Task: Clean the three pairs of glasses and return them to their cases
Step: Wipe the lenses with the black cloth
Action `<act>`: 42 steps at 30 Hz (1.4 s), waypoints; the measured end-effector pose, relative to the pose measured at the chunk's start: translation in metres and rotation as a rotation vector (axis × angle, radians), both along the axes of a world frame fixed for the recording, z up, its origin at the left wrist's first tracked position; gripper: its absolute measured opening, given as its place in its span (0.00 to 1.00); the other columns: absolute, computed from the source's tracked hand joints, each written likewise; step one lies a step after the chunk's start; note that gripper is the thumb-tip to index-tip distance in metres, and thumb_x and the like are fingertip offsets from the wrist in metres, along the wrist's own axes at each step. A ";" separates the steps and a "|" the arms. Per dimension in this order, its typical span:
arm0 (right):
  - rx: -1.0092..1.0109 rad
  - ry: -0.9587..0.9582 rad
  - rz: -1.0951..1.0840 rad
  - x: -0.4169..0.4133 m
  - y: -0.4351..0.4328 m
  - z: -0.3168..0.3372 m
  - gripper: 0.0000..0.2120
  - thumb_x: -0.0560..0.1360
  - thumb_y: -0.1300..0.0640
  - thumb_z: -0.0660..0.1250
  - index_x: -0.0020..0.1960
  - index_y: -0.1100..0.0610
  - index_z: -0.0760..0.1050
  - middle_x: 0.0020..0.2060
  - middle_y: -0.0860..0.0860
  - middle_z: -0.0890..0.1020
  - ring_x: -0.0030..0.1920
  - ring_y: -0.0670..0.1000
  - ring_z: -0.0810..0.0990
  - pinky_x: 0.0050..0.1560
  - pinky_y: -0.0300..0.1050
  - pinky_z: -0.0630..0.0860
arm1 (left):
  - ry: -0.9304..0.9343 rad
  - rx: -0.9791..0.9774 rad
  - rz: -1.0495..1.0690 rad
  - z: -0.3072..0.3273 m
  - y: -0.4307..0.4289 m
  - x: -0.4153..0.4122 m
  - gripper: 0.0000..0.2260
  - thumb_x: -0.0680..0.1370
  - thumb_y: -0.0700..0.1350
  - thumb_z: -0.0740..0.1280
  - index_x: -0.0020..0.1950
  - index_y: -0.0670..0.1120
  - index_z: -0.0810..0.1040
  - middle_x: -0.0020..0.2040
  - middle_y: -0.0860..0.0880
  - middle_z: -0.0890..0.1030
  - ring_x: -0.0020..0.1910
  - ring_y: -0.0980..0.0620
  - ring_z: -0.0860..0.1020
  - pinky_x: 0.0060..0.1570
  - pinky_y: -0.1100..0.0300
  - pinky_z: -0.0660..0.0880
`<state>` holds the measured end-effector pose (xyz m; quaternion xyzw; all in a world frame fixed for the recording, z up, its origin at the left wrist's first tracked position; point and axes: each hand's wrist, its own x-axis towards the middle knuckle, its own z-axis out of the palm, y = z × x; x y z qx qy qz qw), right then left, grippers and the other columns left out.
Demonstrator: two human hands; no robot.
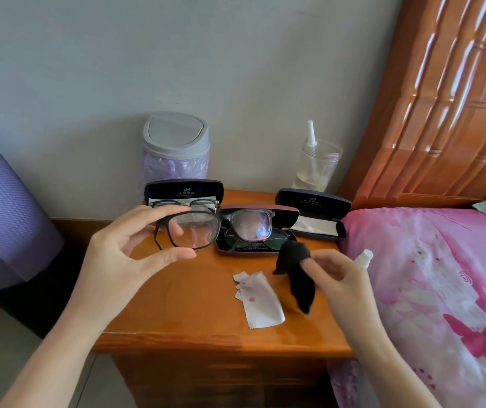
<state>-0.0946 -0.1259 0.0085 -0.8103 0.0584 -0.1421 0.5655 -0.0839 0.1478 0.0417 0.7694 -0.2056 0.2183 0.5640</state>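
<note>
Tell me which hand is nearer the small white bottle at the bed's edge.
Right. The right hand, holding the black cloth, is just beside the white bottle, on its left; the left hand holds the glasses up far across the nightstand.

The nightstand (177,304) holds a left case (183,191), middle case (285,214), right case (312,201) and pale cloth (260,301).
</note>
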 end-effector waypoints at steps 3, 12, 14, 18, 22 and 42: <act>0.399 0.050 0.146 -0.006 0.011 0.019 0.10 0.74 0.57 0.66 0.51 0.63 0.79 0.44 0.58 0.85 0.49 0.53 0.84 0.50 0.47 0.81 | -0.001 -0.010 -0.008 0.000 0.000 0.000 0.21 0.64 0.55 0.73 0.57 0.57 0.78 0.44 0.55 0.81 0.50 0.54 0.80 0.58 0.67 0.73; 1.035 0.220 0.319 -0.007 0.041 0.026 0.17 0.79 0.54 0.56 0.63 0.60 0.75 0.58 0.61 0.81 0.59 0.58 0.80 0.54 0.48 0.79 | -0.005 0.025 0.003 0.001 -0.001 -0.003 0.22 0.65 0.55 0.72 0.58 0.55 0.77 0.45 0.56 0.81 0.50 0.57 0.80 0.58 0.72 0.71; 0.994 0.192 0.313 -0.006 0.048 0.030 0.17 0.74 0.55 0.63 0.60 0.60 0.77 0.55 0.60 0.82 0.56 0.57 0.82 0.54 0.47 0.79 | -0.011 0.038 -0.009 0.000 -0.003 -0.003 0.21 0.66 0.53 0.74 0.58 0.55 0.77 0.45 0.55 0.81 0.49 0.57 0.80 0.58 0.71 0.71; 0.976 0.149 0.233 -0.002 0.059 0.038 0.21 0.68 0.58 0.68 0.59 0.65 0.77 0.50 0.59 0.84 0.50 0.53 0.84 0.52 0.43 0.80 | -0.002 0.077 0.022 -0.002 -0.010 -0.005 0.22 0.64 0.48 0.77 0.57 0.53 0.79 0.43 0.57 0.81 0.49 0.58 0.79 0.58 0.71 0.72; 0.987 0.153 0.170 0.004 0.065 0.041 0.30 0.63 0.60 0.72 0.64 0.65 0.73 0.54 0.61 0.83 0.54 0.55 0.83 0.62 0.49 0.76 | 0.037 0.129 0.040 -0.003 -0.015 -0.011 0.22 0.62 0.54 0.78 0.54 0.56 0.77 0.45 0.59 0.82 0.51 0.59 0.80 0.55 0.76 0.70; 0.613 0.135 0.453 0.021 0.087 0.056 0.19 0.72 0.68 0.68 0.60 0.54 0.73 0.50 0.57 0.85 0.50 0.56 0.84 0.51 0.49 0.80 | 0.455 -0.170 -0.140 0.007 -0.018 -0.003 0.11 0.75 0.53 0.65 0.55 0.56 0.80 0.52 0.61 0.83 0.55 0.65 0.79 0.52 0.72 0.73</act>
